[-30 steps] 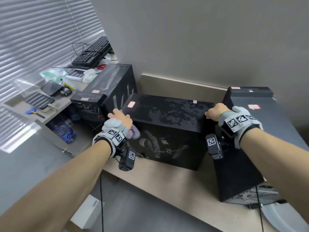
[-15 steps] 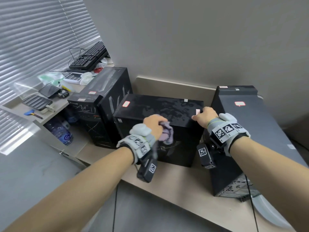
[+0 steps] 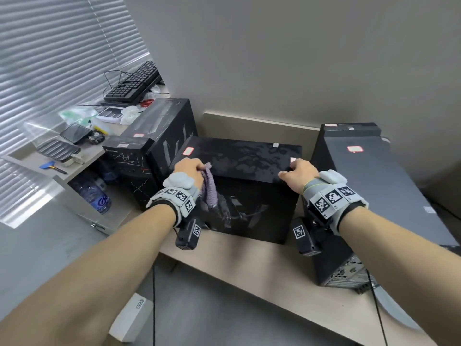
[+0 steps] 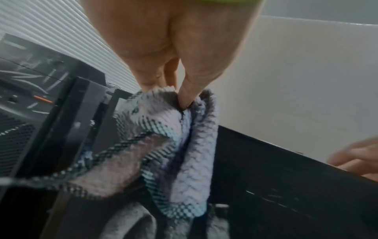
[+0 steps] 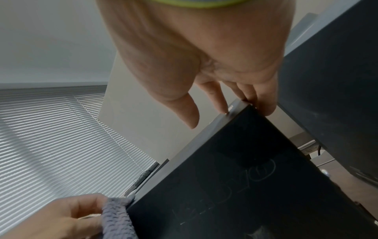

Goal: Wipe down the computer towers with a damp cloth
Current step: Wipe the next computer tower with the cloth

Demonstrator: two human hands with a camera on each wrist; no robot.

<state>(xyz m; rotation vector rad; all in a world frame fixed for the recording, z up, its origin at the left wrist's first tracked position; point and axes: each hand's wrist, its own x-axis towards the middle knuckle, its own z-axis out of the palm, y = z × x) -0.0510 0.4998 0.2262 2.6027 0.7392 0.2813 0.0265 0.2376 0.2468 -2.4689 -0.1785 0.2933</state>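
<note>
Three black computer towers stand on a beige desk (image 3: 249, 270). The middle tower (image 3: 239, 156) has damp streaks on its top. My left hand (image 3: 189, 168) grips a purple-grey cloth (image 3: 209, 188) at the tower's near top edge, towards the left; the cloth hangs down over the front face. In the left wrist view the fingers (image 4: 188, 95) pinch the bunched cloth (image 4: 184, 145). My right hand (image 3: 299, 172) holds the tower's near right top corner, fingers (image 5: 223, 100) curled over the corner of the tower (image 5: 245, 177). The left tower (image 3: 159, 126) and right tower (image 3: 374, 176) flank it.
A wall runs close behind the towers. A side shelf at the left holds a keyboard (image 3: 134, 83) and small clutter, with a water bottle (image 3: 96, 196) under it. A white box (image 3: 132, 318) lies on the floor below the desk edge. Window blinds (image 3: 50, 71) fill the left.
My left hand swept the cloth from the middle tower's left corner rightwards along the near edge, then back to the left. My right hand has stayed on the right corner.
</note>
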